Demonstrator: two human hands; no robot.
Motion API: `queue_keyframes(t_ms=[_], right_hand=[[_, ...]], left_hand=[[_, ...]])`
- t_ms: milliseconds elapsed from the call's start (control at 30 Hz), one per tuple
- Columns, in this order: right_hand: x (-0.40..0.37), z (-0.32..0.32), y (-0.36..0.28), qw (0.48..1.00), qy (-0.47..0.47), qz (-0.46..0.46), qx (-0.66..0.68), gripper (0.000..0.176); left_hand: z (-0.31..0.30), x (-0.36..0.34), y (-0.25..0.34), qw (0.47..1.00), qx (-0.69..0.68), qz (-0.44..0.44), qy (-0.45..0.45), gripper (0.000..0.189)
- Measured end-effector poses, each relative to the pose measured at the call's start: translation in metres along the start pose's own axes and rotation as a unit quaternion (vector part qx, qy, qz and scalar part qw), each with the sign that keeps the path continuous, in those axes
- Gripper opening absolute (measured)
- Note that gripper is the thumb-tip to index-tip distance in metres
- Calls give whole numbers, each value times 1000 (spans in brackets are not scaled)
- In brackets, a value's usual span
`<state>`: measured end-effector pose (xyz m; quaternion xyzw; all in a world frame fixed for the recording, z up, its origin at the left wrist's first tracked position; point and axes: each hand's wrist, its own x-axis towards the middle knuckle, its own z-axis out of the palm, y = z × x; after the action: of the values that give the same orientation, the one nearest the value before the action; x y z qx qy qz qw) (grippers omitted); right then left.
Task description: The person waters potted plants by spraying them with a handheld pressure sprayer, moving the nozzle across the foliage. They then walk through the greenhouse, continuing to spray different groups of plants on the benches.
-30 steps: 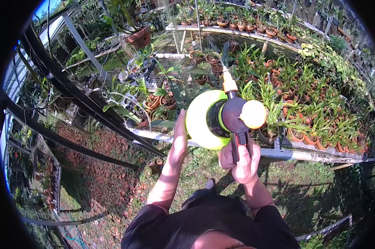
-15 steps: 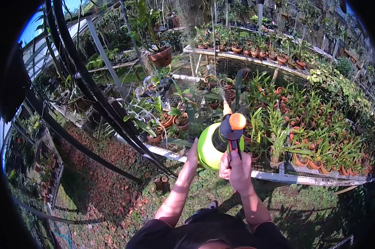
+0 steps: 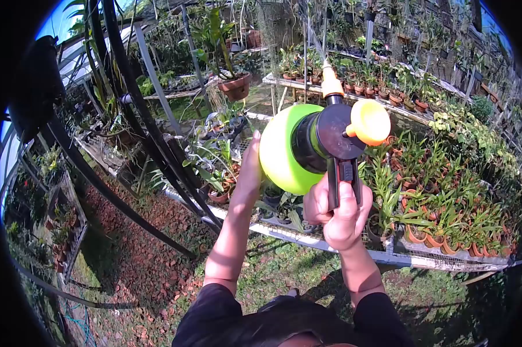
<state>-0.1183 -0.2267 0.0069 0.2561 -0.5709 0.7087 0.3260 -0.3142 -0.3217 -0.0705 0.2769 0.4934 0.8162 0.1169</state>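
Note:
A pump sprayer with a bright lime-green bottle (image 3: 290,151), black top and orange pump knob (image 3: 371,122) is held up in front of me. Its orange nozzle (image 3: 330,81) points away and upward, and a fine spray leaves the tip. My right hand (image 3: 341,211) is wrapped round the black handle, the thumb on the trigger lever. Against the bottle's left side and base rests my left hand (image 3: 250,165), its fingers partly hidden behind the bottle. Beyond the sprayer, a potted plant (image 3: 234,87) hangs in a terracotta pot.
A mesh bench (image 3: 353,253) with a white edge carries many terracotta-potted plants (image 3: 440,208). Behind it stands a second bench (image 3: 411,108) with a row of pots. Dark curved pipes (image 3: 148,133) cross on the left, above ground strewn with reddish chips (image 3: 139,254).
Both hands have lifted the sprayer higher and closer to my head. The nozzle, earlier aimed over the near bench, now points higher, toward the back. Spray shows in both frames.

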Motion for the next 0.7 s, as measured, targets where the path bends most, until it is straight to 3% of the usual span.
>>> queue_keyframes(t_ms=[233, 400, 500, 533, 633, 700], right_hand=[[11, 4, 6, 999, -26, 43, 0, 41], [18, 12, -6, 999, 11, 43, 11, 41], [23, 9, -12, 1000, -7, 2, 4, 42], [24, -1, -15, 998, -50, 4, 31, 37], [26, 1, -21, 997, -29, -10, 67, 37], [27, 4, -22, 999, -15, -26, 36, 39]], left_hand=[[-6, -3, -1, 998, -55, -7, -22, 40], [-13, 7, 1, 998, -64, -3, -25, 41], [-1, 9, 9, 998, 5, 69, 5, 56], [-3, 18, 12, 997, 19, 69, -5, 56], [18, 16, 28, 988, 32, 145, -41, 54], [23, 21, 27, 988, 9, 143, -62, 53]])
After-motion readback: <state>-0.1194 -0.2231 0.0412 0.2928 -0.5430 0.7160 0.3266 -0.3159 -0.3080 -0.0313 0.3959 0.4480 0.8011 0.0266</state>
